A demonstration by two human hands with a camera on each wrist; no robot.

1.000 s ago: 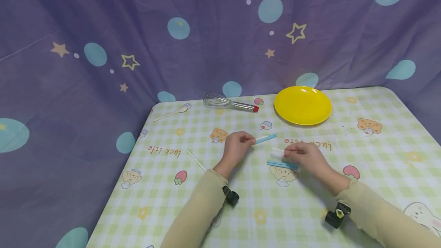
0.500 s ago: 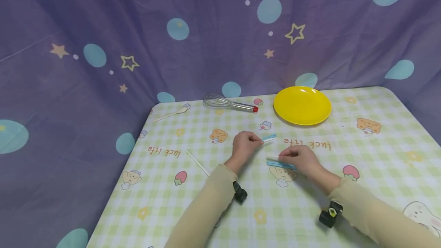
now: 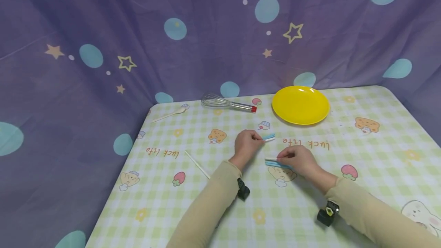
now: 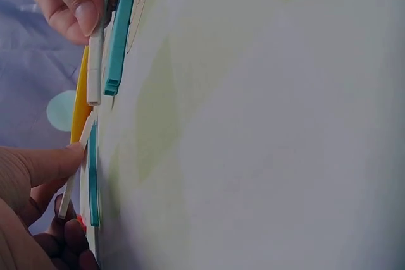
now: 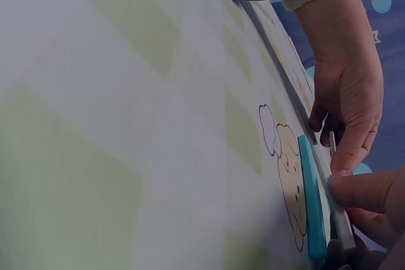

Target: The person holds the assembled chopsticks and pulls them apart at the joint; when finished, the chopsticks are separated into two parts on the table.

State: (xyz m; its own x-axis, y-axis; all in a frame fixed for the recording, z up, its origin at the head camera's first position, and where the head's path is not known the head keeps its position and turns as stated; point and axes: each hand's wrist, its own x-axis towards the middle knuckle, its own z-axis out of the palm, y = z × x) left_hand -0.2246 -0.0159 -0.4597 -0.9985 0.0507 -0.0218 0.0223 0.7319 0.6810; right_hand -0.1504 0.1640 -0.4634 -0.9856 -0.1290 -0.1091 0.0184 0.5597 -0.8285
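My left hand (image 3: 247,145) pinches a short white stick (image 4: 74,172) between thumb and fingers; it lies close beside a blue stick (image 3: 269,136) on the cloth. A second white piece (image 4: 94,74) is pinched by my right hand (image 3: 299,160), just behind the near blue piece (image 3: 280,165), which lies flat on the table. In the right wrist view the blue piece (image 5: 312,197) runs alongside the held white one (image 5: 338,213). Whether the white pieces touch the cloth, I cannot tell. A longer white stick (image 3: 197,164) rests left of my left forearm, its near end hidden by the sleeve.
A yellow plate (image 3: 301,105) stands at the back of the table. Left of it lies a whisk (image 3: 227,103) with a red handle end, and farther left a pale spoon (image 3: 169,114). A purple curtain hangs behind the table's rear edge.
My left hand has moved right along the far blue stick, and its white stick now shows in front of it. My right hand has come left and lower, bringing its white piece beside the near blue one.
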